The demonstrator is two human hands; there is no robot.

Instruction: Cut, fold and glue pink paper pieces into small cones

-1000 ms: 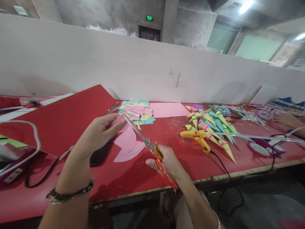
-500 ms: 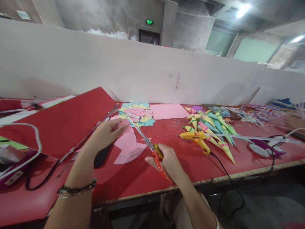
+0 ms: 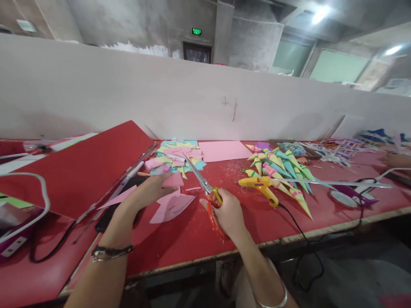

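L hand [image 3: 153, 189] now lower, farther frm scissors [image 3: 202, 180].

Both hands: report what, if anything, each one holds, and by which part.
The right hand holds the scissors by their handles. The left hand is at pink paper; whether it grips any cannot be told.

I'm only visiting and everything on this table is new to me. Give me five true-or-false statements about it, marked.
1. The right hand holds scissors. True.
2. The left hand is holding the glue gun. False: the left hand is by the pink paper pieces; the glue gun lies on the red table.
3. A pink rectangular sheet lies to the right of the scrap pile. True.
4. Every cone is black. False: the cones include yellow and blue ones.
5. The exit sign glows green. True.
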